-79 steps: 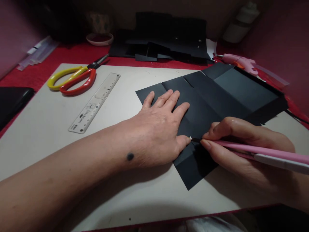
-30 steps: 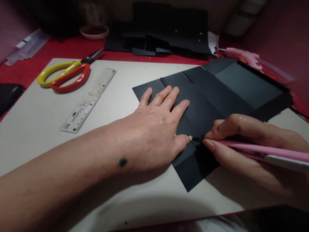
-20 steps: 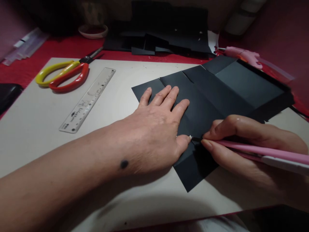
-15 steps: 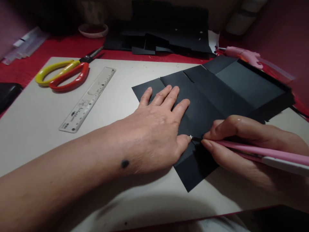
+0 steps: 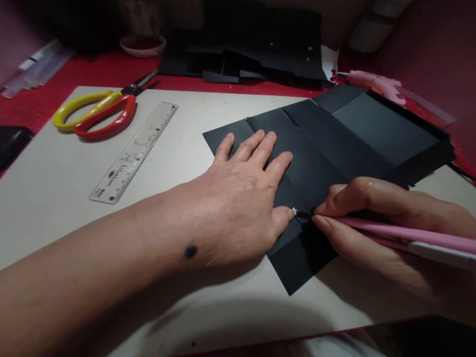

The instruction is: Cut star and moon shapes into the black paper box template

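My left hand [image 5: 241, 198] lies flat, fingers spread, on black card [image 5: 327, 148]; my right hand [image 5: 372, 223] pinches a pink knife [image 5: 401, 234], tip on the card.

Black, pink and red all over

Black paper [image 5: 334, 144], pink knife [image 5: 409, 235], yellow-and-red scissors [image 5: 92, 111], clear ruler [image 5: 134, 153], pale grey board [image 5: 67, 198], red tabletop [image 5: 33, 106].

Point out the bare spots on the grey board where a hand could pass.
Bare: grey board between ruler and left hand; also the near edge under the forearm. Crowded: black card, right hand with pink knife, scissors.
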### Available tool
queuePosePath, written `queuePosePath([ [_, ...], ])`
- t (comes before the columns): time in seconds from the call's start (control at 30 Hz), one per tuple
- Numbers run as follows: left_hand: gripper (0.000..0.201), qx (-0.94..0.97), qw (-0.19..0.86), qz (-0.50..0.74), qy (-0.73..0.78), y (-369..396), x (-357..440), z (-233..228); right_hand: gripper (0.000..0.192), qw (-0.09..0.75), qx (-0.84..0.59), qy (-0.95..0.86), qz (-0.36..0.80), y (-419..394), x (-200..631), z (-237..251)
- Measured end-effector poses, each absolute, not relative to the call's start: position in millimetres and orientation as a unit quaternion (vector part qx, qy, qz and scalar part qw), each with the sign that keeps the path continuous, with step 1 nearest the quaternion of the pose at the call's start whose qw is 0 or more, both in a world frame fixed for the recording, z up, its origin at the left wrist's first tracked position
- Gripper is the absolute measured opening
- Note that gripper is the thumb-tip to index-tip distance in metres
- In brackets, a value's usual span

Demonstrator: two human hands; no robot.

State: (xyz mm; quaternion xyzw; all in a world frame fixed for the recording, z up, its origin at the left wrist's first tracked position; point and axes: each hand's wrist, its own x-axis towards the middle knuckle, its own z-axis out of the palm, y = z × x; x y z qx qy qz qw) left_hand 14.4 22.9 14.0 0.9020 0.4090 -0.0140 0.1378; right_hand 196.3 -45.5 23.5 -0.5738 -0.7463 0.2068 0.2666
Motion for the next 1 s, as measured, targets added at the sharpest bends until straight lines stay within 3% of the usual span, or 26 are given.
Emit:
queuePosePath([
  [0.63,0.078,0.902,0.121,-0.023,0.413,23,12,14,0.012,0.297,-0.591,-0.72,0.209,-47,197,23],
  [0.73,0.077,0.907,0.092,-0.006,0.41,20,7,8,0.009,0.305,-0.615,-0.705,0.181,-48,197,23],
  [0.83,0.076,0.915,0.033,0.006,0.401,16,5,7,0.003,0.367,-0.606,-0.683,0.179,-51,199,24],
  [0.9,0.068,0.918,-0.014,0.012,0.395,14,5,11,0.009,0.396,-0.58,-0.686,0.189,-55,203,24],
  [1.0,0.054,0.918,-0.047,0.012,0.393,17,4,21,0.015,0.359,-0.526,-0.747,0.191,-64,212,22],
])
